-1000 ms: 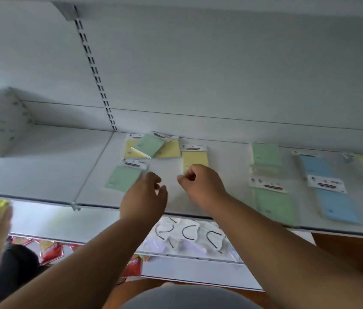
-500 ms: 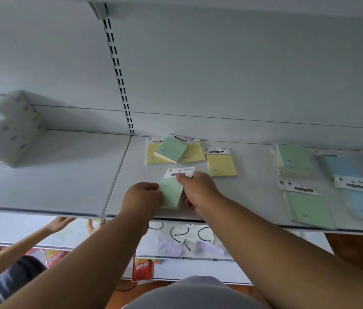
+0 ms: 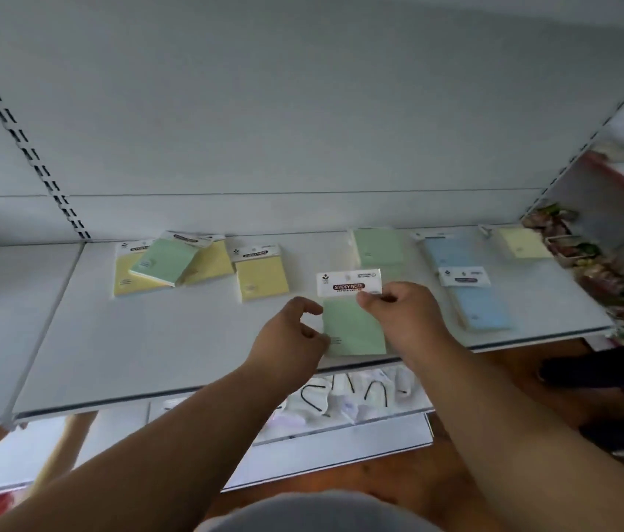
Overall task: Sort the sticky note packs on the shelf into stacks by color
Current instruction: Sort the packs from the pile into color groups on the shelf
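My right hand pinches the white header of a green sticky note pack, held just above the front of the white shelf. My left hand touches the pack's left edge with its fingertips. Further left, another green pack lies tilted on top of two yellow packs. A single yellow pack lies beside them. Behind my hands sits a green stack. To the right are blue packs and a yellow pack.
A slotted upright divides the shelf's back wall at left. Colourful packaged goods fill the shelf section at far right. A lower shelf holds white items with black loops. Another person's arm shows at lower left.
I picked the green pack up from the left part of the shelf and carried it right, toward the green stack. The view has swung right with it.
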